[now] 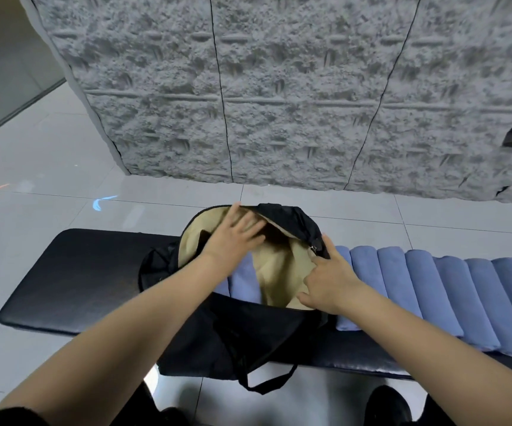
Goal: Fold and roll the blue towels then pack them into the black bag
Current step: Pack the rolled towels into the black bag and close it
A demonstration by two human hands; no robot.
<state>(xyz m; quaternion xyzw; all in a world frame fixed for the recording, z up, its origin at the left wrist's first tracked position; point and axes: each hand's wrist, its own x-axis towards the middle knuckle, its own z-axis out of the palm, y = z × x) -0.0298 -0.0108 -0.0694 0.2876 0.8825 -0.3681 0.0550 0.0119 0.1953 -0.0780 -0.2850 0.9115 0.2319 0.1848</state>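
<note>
Two hands are at the black bag [233, 339], which sits open on a black padded bench [79, 272] with its mouth facing up and its beige lining [274, 272] showing. The left hand [233, 238] is reaching into the far side of the bag. Its fingers are spread and pretty much straight, flat against the lining just under the bag's black top flap [285, 216], so it's not gripping anything.

The right hand [330, 282] is on the bag's right rim. The thumb lies over the lining at the near edge and the index finger stretches up toward the zip [314, 249]. Honestly can't tell if the other fingers are curled round the rim or just resting on it.

Inside the bag, along its left side, there's a rolled blue towel [244, 279], partly under the left forearm, and a sliver of more blue shows just left of it. Right of the bag, starting just beside it, a row of rolled blue towels [433, 290] lies side by side on the bench and runs off the picture's edge.

A black strap loop [267, 385] hangs off the near side of the bag, over the bench edge. Behind the bag there's pale tiled floor [33, 167] and then a grey rough-textured wall panel [279, 87].
</note>
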